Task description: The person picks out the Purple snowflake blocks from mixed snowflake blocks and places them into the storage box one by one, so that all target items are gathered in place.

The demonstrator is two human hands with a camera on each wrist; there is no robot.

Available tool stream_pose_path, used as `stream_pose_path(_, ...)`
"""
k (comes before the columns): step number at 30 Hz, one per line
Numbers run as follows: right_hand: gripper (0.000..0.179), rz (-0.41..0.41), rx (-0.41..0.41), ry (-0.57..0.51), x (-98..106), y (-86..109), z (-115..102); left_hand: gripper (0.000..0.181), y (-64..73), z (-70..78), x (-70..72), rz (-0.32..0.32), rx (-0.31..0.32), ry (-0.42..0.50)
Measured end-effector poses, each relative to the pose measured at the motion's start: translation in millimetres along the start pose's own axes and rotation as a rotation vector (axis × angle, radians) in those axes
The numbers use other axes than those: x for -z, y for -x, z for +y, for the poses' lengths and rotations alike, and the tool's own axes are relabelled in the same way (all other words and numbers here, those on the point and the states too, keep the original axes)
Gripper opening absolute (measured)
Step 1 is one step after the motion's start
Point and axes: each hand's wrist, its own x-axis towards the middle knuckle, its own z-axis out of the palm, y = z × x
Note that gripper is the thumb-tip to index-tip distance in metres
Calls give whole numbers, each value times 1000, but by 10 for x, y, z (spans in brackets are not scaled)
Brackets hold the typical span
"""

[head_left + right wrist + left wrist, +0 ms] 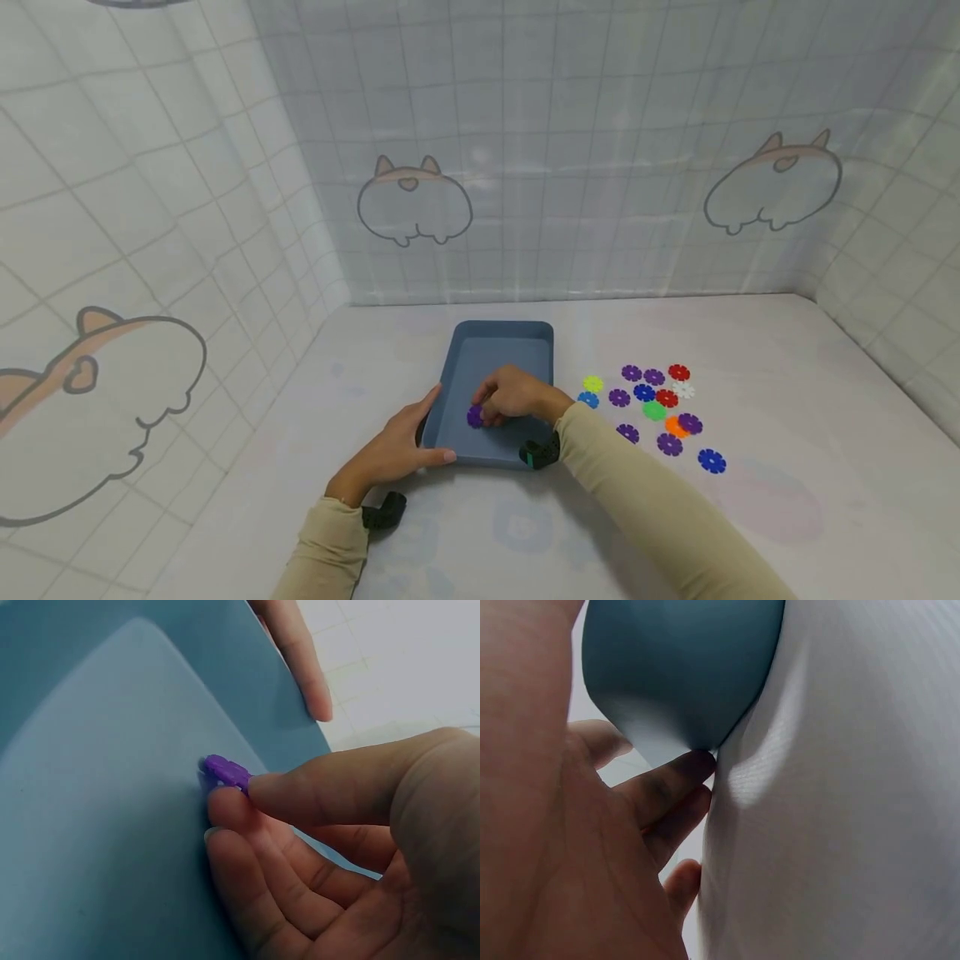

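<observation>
Between the thumb and fingertips of my right hand [513, 393] is a purple notched plastic disc [475, 417], pinched low inside the blue-grey tray [502, 330]. In the right wrist view the purple disc [226, 772] tilts close to the tray floor; whether it touches cannot be seen. My left hand [397, 442] rests against the tray's near left corner, thumb along the front side and fingers along the left side. The left wrist view shows its fingers [664, 787] fairly straight, touching the tray's outer wall [682, 667].
Right of the tray, several notched discs lie scattered on the white table: purple [670, 444], blue [712, 461], red [678, 372], green [654, 411], yellow [592, 383], white [683, 389] and orange [676, 427]. A tile-patterned curtain [585, 167] stands behind the table.
</observation>
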Motion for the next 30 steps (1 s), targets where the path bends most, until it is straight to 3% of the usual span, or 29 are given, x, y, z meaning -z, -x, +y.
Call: stream_pose_path(30,21,-37,22,66,-70,-94,-48,105,-7,4,-1,4,-6,0)
